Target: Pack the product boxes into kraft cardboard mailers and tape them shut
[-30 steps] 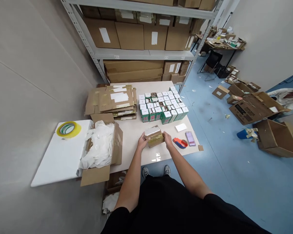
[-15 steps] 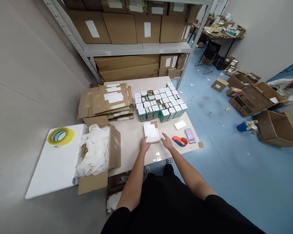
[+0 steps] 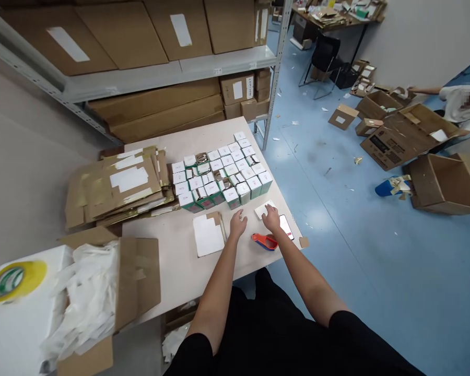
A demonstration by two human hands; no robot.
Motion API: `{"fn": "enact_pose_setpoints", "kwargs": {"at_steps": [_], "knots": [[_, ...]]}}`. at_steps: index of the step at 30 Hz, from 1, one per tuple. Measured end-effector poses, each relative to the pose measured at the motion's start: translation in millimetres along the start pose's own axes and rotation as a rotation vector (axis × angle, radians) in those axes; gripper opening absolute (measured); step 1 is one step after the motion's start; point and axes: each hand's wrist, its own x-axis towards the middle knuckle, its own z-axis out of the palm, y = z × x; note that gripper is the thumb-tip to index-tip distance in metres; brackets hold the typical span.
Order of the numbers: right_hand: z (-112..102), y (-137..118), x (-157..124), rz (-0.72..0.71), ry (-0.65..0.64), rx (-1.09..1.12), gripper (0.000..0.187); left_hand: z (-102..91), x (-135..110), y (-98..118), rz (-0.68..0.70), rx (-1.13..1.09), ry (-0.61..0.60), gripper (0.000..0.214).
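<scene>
My left hand point(image 3: 238, 223) rests open on the pale table top point(image 3: 168, 261), empty. Just left of it lies a flat package with a white face point(image 3: 207, 236) and a brown cardboard corner. My right hand point(image 3: 272, 218) sits on a white card point(image 3: 261, 210), with a phone point(image 3: 285, 227) partly hidden beside it. Below that hand lies an orange and blue tape dispenser point(image 3: 265, 241). Further up the table stand rows of small green boxes with white tops point(image 3: 219, 175).
Flattened cardboard sheets point(image 3: 117, 183) lie at the table's left. An open carton with white plastic point(image 3: 137, 271) sits at the near left, by a tape roll point(image 3: 15, 281). Steel shelves of cartons point(image 3: 141, 78) stand behind. A co-worker point(image 3: 460, 102) and open cartons occupy the blue floor, right.
My hands let go of the taped package, which now lies white side up and further left. Both hands have moved right, and the view has swung left and down.
</scene>
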Motion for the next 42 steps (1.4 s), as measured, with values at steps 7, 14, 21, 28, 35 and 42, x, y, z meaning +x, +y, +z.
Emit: {"fn": "enact_pose_setpoints", "kwargs": {"at_steps": [7, 14, 21, 28, 35, 42], "knots": [[8.1, 58.1, 49.3, 0.068, -0.299, -0.307, 0.069, 85.1, 51.3, -13.0, -0.293, 0.018, -0.006, 0.047], [23.8, 64.5, 47.3, -0.083, -0.403, -0.340, 0.069, 118.1, 55.9, -20.9, -0.394, 0.048, 0.016, 0.018], [20.7, 65.4, 36.3, -0.086, -0.290, -0.153, 0.067, 99.8, 34.3, -8.6, -0.362, 0.259, 0.104, 0.023], [-20.2, 51.1, 35.7, -0.125, -0.075, 0.196, 0.067, 19.3, 15.6, 13.2, -0.006, 0.282, 0.080, 0.026], [-46.5, -19.2, 46.7, -0.455, -0.526, 0.161, 0.044, -74.1, -11.2, 48.8, 0.194, 0.429, -0.073, 0.024], [-52.6, -52.1, 43.0, -0.527, -0.598, 0.220, 0.015, -123.5, -35.9, 54.1, 0.082, 0.402, 0.024, 0.016]]}}
